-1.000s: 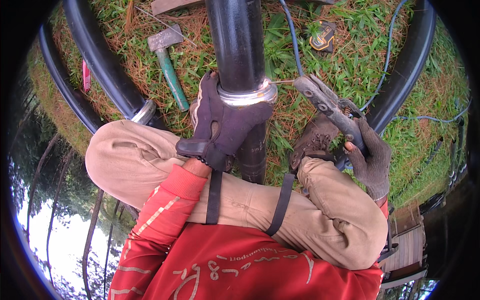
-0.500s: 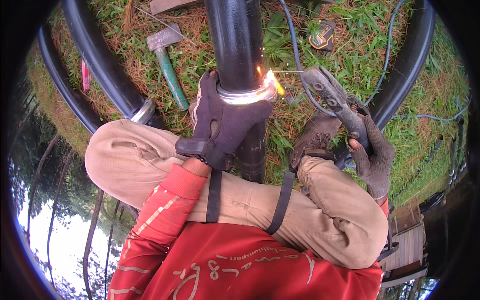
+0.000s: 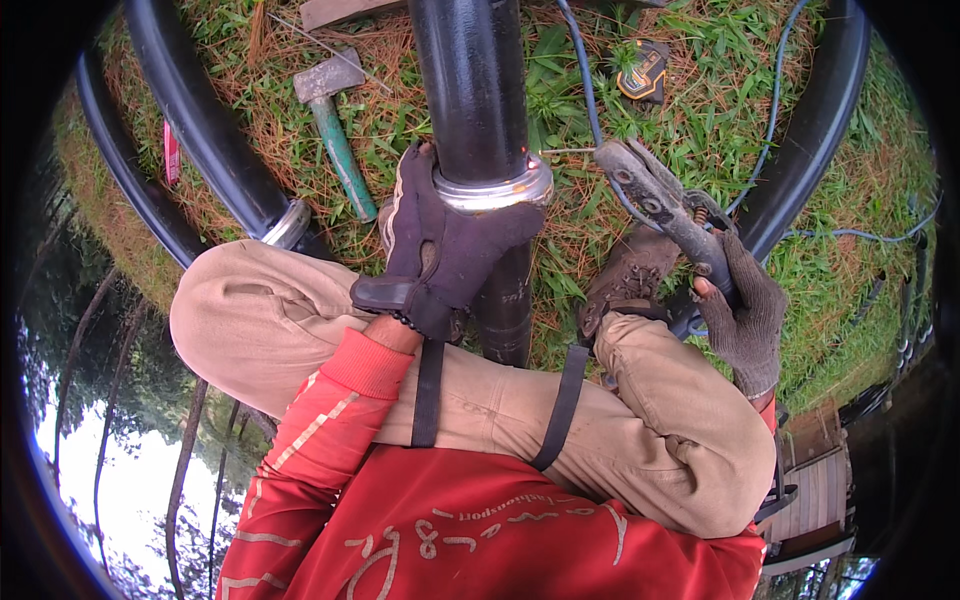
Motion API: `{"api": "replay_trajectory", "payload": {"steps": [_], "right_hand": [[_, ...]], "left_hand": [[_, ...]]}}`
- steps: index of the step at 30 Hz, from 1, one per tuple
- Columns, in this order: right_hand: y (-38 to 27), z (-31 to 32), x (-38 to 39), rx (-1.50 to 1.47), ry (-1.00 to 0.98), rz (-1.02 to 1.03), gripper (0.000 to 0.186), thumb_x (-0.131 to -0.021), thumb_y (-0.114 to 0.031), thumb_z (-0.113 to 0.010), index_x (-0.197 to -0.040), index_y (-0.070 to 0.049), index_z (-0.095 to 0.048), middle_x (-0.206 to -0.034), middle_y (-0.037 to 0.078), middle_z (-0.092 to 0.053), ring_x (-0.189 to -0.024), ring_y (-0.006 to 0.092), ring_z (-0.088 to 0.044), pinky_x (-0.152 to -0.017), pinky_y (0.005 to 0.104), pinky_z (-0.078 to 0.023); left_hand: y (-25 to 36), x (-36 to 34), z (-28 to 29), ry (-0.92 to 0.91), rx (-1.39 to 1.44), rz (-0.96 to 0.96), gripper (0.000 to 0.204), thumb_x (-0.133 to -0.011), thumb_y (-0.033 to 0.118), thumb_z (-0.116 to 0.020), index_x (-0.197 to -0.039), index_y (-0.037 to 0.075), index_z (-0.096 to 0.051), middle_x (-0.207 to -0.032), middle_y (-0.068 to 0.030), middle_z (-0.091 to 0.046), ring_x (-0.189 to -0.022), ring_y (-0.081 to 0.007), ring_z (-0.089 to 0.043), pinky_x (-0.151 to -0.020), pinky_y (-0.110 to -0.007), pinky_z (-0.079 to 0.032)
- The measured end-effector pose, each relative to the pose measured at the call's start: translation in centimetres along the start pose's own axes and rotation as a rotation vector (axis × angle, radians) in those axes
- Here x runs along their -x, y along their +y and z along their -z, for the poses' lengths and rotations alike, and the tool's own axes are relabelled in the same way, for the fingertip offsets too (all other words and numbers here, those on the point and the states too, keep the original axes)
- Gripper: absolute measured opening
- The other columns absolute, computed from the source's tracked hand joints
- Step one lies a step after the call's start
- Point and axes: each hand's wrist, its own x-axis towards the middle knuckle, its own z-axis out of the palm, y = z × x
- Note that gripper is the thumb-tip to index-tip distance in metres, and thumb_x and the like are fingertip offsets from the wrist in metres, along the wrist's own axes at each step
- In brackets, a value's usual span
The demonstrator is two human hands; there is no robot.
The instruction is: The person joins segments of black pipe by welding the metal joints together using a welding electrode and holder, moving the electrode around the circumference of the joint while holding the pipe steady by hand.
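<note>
A thick black pipe [image 3: 470,80] runs down from the top middle, with a silver metal ring [image 3: 495,194] around it. My left hand [image 3: 440,250], in a dark glove, is closed around the ring's left and near sides; some of its fingers are hidden. In a grey knitted glove, my right hand [image 3: 748,325] grips a welding electrode holder [image 3: 665,208]. From its jaws a thin welding electrode [image 3: 568,151] points left, its tip close to the pipe just above the ring. Small red-glowing spots show there, without an arc.
A green-handled hammer [image 3: 342,150] lies on the grass left of the pipe. To the right are a yellow-and-black tape measure [image 3: 642,72] and a blue cable [image 3: 588,75]. More black pipes [image 3: 205,125] lie on both sides. My boot [image 3: 632,270] is below the electrode holder.
The bright arc and sparks at the ring have gone out. The electrode holder has shifted slightly left and down with my right hand. My left hand keeps its place.
</note>
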Motion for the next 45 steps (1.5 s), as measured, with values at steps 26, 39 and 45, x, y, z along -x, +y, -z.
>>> {"api": "replay_trajectory", "payload": {"steps": [26, 39, 45], "right_hand": [[0.1, 0.0, -0.3, 0.042, -0.050, 0.039, 0.052, -0.091, -0.019, -0.082, -0.138, 0.000, -0.071, -0.099, 0.019, -0.077, -0.086, 0.0339, -0.077, -0.080, 0.0398, -0.059], [-0.2, 0.1, 0.2, -0.093, -0.020, -0.074, 0.053, -0.095, -0.017, -0.082, -0.141, 0.005, -0.068, -0.115, 0.022, -0.080, -0.100, 0.0294, -0.080, -0.090, 0.0388, -0.060], [0.6, 0.7, 0.1, -0.086, 0.057, -0.063, 0.057, -0.099, -0.020, -0.079, -0.146, 0.007, -0.065, -0.118, 0.019, -0.080, -0.107, 0.0198, -0.075, -0.098, 0.0373, -0.058]], "left_hand": [[-0.2, 0.2, 0.7, -0.017, 0.012, 0.013, 0.104, -0.070, 0.042, -0.100, -0.147, -0.005, -0.048, -0.130, -0.0173, -0.074, -0.115, -0.0244, -0.074, -0.101, -0.039, -0.059], [-0.6, 0.9, 1.4, -0.034, 0.023, 0.017, 0.105, -0.070, 0.042, -0.100, -0.147, -0.006, -0.048, -0.130, -0.0174, -0.073, -0.115, -0.0243, -0.074, -0.101, -0.039, -0.060], [0.0, -0.3, 0.2, -0.026, 0.031, 0.014, 0.106, -0.070, 0.042, -0.100, -0.148, -0.006, -0.047, -0.130, -0.0174, -0.073, -0.115, -0.0242, -0.074, -0.101, -0.039, -0.060]]}}
